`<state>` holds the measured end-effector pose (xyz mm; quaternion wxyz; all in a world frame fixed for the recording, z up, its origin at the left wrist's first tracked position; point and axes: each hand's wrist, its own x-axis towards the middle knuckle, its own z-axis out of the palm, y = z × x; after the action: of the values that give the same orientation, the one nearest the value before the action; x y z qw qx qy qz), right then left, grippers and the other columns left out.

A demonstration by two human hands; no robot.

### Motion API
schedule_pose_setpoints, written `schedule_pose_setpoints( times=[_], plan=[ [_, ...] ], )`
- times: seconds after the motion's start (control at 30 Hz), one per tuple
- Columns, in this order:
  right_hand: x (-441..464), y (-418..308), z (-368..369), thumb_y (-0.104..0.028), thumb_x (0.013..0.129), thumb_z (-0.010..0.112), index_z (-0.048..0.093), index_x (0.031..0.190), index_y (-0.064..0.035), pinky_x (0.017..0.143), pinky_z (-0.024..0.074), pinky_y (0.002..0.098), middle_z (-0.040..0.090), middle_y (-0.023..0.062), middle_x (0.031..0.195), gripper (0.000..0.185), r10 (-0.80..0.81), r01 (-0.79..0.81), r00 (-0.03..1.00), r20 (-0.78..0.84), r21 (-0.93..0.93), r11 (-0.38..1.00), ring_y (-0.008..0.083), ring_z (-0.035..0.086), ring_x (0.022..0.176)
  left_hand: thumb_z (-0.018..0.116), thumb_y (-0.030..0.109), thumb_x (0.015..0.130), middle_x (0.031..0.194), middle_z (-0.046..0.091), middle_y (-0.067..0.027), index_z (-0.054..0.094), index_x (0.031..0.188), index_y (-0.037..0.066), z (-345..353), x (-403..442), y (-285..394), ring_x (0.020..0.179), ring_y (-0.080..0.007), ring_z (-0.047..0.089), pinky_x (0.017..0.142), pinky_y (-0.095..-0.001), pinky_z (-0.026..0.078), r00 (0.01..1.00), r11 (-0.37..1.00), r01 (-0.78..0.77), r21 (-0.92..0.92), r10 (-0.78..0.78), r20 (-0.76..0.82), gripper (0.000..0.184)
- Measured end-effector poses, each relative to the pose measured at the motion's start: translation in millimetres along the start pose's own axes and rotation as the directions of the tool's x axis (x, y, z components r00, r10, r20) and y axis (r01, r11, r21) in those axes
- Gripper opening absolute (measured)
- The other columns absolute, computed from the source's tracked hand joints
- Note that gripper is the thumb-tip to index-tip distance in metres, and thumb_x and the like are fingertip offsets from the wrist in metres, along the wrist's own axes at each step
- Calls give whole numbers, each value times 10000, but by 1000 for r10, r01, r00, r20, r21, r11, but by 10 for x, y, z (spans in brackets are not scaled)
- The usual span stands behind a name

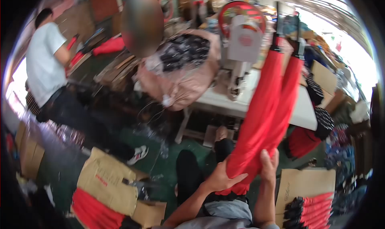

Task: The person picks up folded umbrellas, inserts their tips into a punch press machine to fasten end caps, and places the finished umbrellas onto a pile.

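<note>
Two long red folded umbrellas (256,121) lean up and to the right in front of me, side by side, their black ends at the top. My left hand (225,176) is closed round their lower left side, thumb across the red cloth. On the right edge, my right hand (269,165) grips them with the thumb upright; its other fingers are partly hidden behind the cloth. The lower ends rest close to my lap.
A sewing machine (241,48) stands on a white table (302,115) ahead. Left of it is a pink sack (188,82) of black pieces. Cardboard boxes (106,177) with red umbrellas flank me. A person in a white shirt (46,60) works at left; another person's head is blurred.
</note>
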<state>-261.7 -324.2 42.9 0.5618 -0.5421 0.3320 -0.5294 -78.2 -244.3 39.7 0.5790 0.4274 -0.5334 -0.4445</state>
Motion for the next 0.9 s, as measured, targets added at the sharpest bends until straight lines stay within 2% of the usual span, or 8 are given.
schedule_pose_setpoints(
  times=[0.13,0.3,0.4,0.53,0.67,0.77,0.87,0.9],
  plan=[
    [87,243,-100,-285,1007,652,430,1492,-33,1037,508,417,584,144,1415,590,-120,120,993,-9,159,980,248,619,1221,827,176,886,1241,716,-207,508,1411,-44,-83,30,2,1146,-266,710,1012,-382,535,1000,1000,-17,-7,17,20,653],
    [158,185,-112,-319,1017,630,397,1509,-11,1020,527,437,567,184,1437,625,-88,91,996,-29,143,985,284,621,1238,823,206,904,1209,724,-213,501,1407,-46,-67,94,-78,1110,-274,726,976,-381,548,996,997,-80,10,80,-46,648],
    [232,-211,201,-335,1011,635,389,1470,73,951,556,432,613,226,1338,662,-177,127,966,190,249,960,335,682,1109,821,219,908,1203,724,-208,487,1415,-44,-50,80,-102,1105,-277,727,964,-381,551,990,998,-56,23,58,-128,661],
    [294,-230,257,-380,1016,627,331,1491,105,854,585,431,615,279,1290,740,-208,139,959,195,318,938,354,707,972,815,233,913,1213,715,-204,459,1438,-37,-105,81,46,1120,-277,719,966,-381,549,977,996,8,89,11,-214,689],
    [337,-207,115,-395,1038,592,321,1518,58,764,593,413,618,209,1236,713,-193,111,962,195,365,924,271,673,842,811,224,912,1260,688,-214,427,1473,-33,-249,101,158,1174,-264,691,1005,-379,528,966,978,-10,207,63,-250,727],
    [388,-232,215,-398,1036,602,323,1518,54,735,584,401,611,186,1192,717,-189,103,962,199,376,921,247,638,816,810,207,905,1301,668,-218,410,1495,-31,-324,118,172,1211,-248,668,1034,-373,510,963,957,-69,282,137,-232,752],
    [446,-158,289,-397,1036,608,327,1516,51,720,581,392,604,168,1164,714,-180,107,971,157,387,916,232,619,823,813,163,882,1337,646,-211,396,1512,-35,-320,103,132,1243,-225,639,1067,-365,484,989,998,57,-2,-56,-139,780],
    [470,-98,313,-395,1037,608,330,1514,50,720,583,389,599,161,1157,709,-170,111,979,117,395,912,229,618,842,813,163,882,1337,646,-211,396,1512,-35,-313,120,92,1243,-225,639,1067,-365,484,989,998,56,0,-55,-136,780]
  ],
)
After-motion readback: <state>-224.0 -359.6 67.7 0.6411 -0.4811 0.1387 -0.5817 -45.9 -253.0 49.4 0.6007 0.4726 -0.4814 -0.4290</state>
